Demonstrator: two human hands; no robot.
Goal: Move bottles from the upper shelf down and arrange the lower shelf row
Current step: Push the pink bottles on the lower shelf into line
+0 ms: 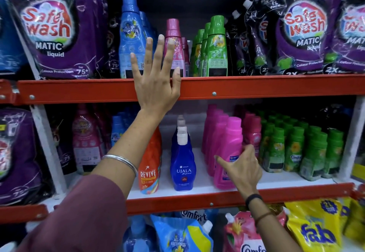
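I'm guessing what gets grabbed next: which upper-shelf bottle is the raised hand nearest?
The pink bottle: the left hand spreads its fingers right in front of it; the green bottles stand further right.

1. The purple pouch at the upper shelf's left end reads "Safe wash MATIC liquid", "Colour Protection", "75+ washes".
2. The purple pouch at its right end reads "Safe wash MATIC liquid", "2X".
3. On the lower shelf, the orange bottle reads "REVIVE".
4. The blue bottle reads "UJALA".
5. Below, a yellow pouch reads "fab".
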